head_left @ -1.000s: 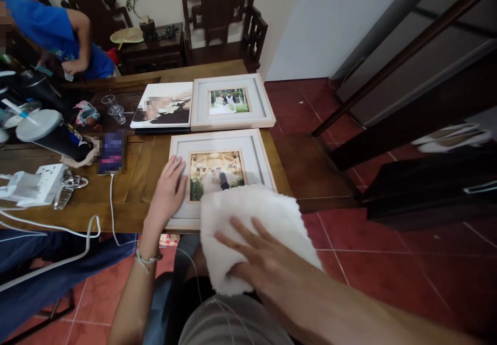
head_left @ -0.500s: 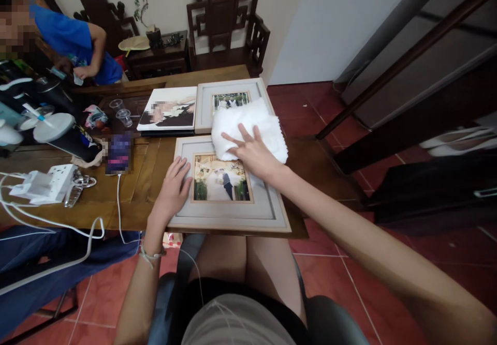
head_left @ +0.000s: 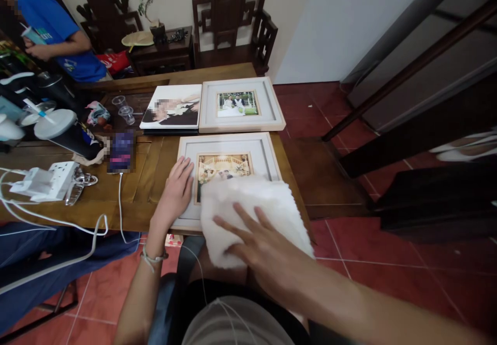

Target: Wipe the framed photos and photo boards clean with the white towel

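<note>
A light wooden picture frame (head_left: 229,146) with a wedding photo lies flat at the near edge of the wooden table (head_left: 147,166). My left hand (head_left: 175,190) rests open and flat on the frame's left border. My right hand (head_left: 258,246) lies with fingers spread on a white fluffy cloth (head_left: 252,213) that covers the frame's near right part and hangs past the table edge. A second framed photo (head_left: 240,104) and a frameless photo print (head_left: 173,107) lie side by side farther back.
A white power strip (head_left: 48,179) with cables, a phone (head_left: 121,151), plastic cups (head_left: 124,109) and clutter fill the table's left. A person in a blue shirt (head_left: 50,24) stands at the far left. Dark carved chairs (head_left: 233,21) stand behind; red tile floor (head_left: 368,241) lies right.
My right hand has dragged the cloth from the frame's far edge back to its near edge, after pushing it away before that. My left hand has stayed on the frame.
</note>
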`<state>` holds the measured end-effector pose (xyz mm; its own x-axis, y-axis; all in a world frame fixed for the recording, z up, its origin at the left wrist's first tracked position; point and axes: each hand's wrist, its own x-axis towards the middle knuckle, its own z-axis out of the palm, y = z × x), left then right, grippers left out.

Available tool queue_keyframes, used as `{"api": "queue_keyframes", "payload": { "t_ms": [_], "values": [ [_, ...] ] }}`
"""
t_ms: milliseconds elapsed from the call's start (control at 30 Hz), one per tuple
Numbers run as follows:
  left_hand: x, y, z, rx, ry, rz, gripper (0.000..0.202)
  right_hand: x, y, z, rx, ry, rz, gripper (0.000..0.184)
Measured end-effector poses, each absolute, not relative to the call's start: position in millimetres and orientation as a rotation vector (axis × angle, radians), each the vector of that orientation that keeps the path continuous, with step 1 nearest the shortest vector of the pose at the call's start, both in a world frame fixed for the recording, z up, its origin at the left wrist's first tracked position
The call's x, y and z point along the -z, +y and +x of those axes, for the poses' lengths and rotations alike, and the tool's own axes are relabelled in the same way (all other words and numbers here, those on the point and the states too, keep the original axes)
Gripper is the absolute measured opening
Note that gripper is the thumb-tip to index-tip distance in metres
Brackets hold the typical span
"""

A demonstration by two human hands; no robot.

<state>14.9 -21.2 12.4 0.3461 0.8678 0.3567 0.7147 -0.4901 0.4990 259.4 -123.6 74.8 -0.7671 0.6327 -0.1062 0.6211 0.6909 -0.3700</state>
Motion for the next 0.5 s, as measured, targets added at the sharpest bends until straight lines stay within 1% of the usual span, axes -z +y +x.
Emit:
{"api": "queue_keyframes", "payload": {
  "t_ms": [67, 133, 200, 267, 367, 500],
  "values": [
    [-11.3, -20.3, 13.5, -0.869, 1.402, 2.364, 0.04, -69.7, -99.2, 254.3, -0.508, -2.818, -1.116, 0.055],
    [-10.1, -18.9, 12.4, -0.861, 1.399, 2.372, 0.039, -62.7, -64.6, 253.0, -0.327, -2.764, -1.226, 0.056],
    [-9.3, -17.6, 11.9, -0.84, 1.413, 2.369, 0.038, -56.6, -27.2, 254.0, -0.131, -2.697, -1.326, 0.052],
    [-8.9, -16.6, 11.7, -0.823, 1.424, 2.36, 0.038, -53.1, 4.4, 253.6, -0.031, -2.651, -1.381, 0.05],
    [-9.3, -16.4, 12.0, -0.828, 1.427, 2.345, 0.04, -52.8, 23.8, 246.4, -0.05, -2.657, -1.392, 0.052],
    [-10.1, -18.4, 13.5, -0.852, 1.44, 2.328, 0.041, -61.5, -14.7, 236.4, -0.194, -2.796, -1.255, 0.052]
  ]
}}
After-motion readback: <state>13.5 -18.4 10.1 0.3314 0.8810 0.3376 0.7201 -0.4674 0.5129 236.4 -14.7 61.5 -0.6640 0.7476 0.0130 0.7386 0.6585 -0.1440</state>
